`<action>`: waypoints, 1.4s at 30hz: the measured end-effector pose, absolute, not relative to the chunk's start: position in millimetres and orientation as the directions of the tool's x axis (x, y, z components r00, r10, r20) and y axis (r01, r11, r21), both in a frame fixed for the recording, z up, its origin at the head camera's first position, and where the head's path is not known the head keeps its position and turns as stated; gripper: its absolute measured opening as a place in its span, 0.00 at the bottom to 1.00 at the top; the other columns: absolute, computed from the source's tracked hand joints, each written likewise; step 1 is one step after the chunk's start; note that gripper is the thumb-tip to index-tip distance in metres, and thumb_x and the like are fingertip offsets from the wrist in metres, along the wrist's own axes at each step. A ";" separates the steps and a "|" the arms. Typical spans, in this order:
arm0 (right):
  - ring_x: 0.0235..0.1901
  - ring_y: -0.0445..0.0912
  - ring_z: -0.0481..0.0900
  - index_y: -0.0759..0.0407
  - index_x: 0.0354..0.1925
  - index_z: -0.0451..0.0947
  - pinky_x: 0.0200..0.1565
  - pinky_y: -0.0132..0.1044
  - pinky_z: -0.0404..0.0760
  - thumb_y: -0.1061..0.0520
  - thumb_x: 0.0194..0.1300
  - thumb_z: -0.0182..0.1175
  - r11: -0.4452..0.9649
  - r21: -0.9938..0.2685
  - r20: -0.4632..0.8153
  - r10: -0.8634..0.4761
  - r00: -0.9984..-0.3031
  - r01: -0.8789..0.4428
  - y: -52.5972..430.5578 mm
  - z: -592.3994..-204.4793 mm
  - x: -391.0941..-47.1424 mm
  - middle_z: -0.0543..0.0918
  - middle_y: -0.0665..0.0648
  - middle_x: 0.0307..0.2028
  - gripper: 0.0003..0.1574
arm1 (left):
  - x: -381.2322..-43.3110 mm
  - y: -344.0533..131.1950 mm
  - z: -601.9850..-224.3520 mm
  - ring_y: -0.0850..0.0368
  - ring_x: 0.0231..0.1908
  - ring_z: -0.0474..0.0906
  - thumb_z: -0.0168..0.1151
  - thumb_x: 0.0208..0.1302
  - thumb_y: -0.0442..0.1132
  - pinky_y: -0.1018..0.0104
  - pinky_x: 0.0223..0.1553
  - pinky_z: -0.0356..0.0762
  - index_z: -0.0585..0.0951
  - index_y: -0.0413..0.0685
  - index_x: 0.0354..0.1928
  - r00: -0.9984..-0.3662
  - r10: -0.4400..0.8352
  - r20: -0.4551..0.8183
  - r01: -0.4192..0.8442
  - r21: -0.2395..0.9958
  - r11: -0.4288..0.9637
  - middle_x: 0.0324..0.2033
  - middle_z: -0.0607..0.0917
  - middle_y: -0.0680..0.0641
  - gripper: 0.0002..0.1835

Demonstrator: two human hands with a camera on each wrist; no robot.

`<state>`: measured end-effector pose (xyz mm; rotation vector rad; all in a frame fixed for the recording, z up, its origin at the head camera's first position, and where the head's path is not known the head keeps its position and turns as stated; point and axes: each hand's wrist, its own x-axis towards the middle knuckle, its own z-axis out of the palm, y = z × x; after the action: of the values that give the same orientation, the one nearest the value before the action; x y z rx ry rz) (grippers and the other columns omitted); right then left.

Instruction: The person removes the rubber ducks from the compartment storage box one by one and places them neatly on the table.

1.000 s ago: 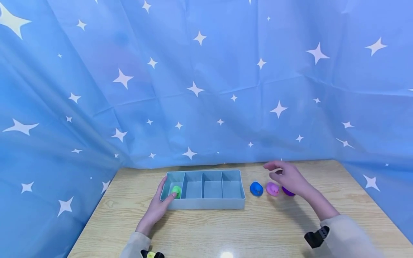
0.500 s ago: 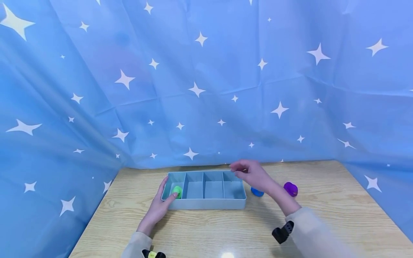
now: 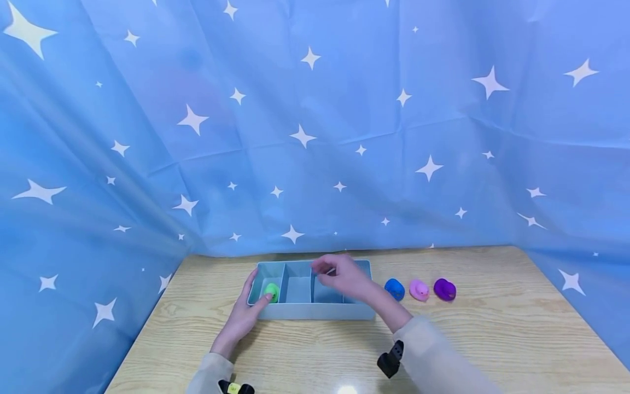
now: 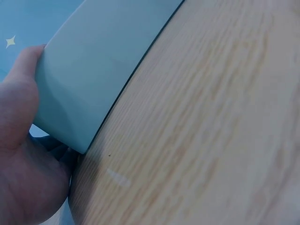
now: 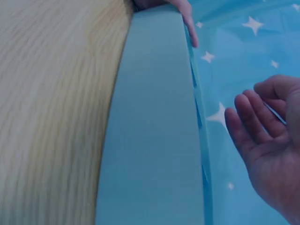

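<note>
My left hand (image 3: 240,318) grips the left end of a grey-blue divided tray (image 3: 315,312), thumb over its front rim and fingers along its left side. A small green rubber duck (image 3: 272,291) sits in the leftmost compartment, beside that thumb. Over the right half of the tray hovers my right hand (image 3: 346,278), covering parts of its compartments. The right wrist view shows that hand (image 5: 269,133) above the rim with loosely bent fingers and nothing between them. Just right of the tray, blue (image 3: 395,289), pink (image 3: 419,290) and purple (image 3: 445,289) ducks lie in a row.
A light wooden table (image 3: 305,355) bears the tray and ducks. Behind it and along both sides hangs a blue curtain (image 3: 266,164) printed with white stars. Each sleeve has a black device at the wrist.
My right hand has moved left, from above the pink and purple ducks to over the tray. The left hand keeps its grip on the tray, and the ducks stay in place.
</note>
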<state>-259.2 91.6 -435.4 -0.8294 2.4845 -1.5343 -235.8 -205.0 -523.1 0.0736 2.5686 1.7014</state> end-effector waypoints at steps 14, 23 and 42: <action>0.50 0.49 0.83 0.65 0.58 0.81 0.55 0.42 0.82 0.68 0.70 0.60 0.313 -0.872 0.165 -0.534 -0.829 -0.376 26.1 -448.7 -265.9 0.85 0.62 0.52 0.19 | -238.7 -202.2 -525.9 0.29 0.77 0.43 0.62 0.73 0.55 0.26 0.70 0.42 0.48 0.66 0.83 -0.996 0.083 -0.029 0.005 0.927 0.374 0.80 0.49 0.35 0.44; 0.54 0.55 0.82 0.69 0.59 0.79 0.57 0.44 0.81 0.71 0.69 0.60 0.339 -0.855 0.153 -0.558 -0.815 -0.392 1.7 -452.9 -273.1 0.83 0.66 0.55 0.21 | -239.3 -200.5 -522.2 0.29 0.76 0.45 0.64 0.72 0.53 0.28 0.72 0.41 0.50 0.65 0.82 -0.996 0.082 -0.020 0.010 0.933 0.359 0.79 0.51 0.33 0.45; 0.55 0.52 0.82 0.61 0.56 0.83 0.56 0.39 0.81 0.67 0.67 0.66 0.515 -0.713 0.062 -0.630 -0.774 -0.476 -26.1 -457.5 -291.4 0.86 0.54 0.53 0.19 | -240.1 -207.8 -525.7 0.31 0.77 0.46 0.66 0.71 0.53 0.28 0.72 0.42 0.48 0.64 0.83 -0.996 0.088 -0.032 0.000 0.939 0.344 0.79 0.51 0.35 0.47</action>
<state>-291.4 -26.1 -457.5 -0.9446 2.5509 -1.1053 -240.1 -207.8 -525.7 0.0830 2.5117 1.7543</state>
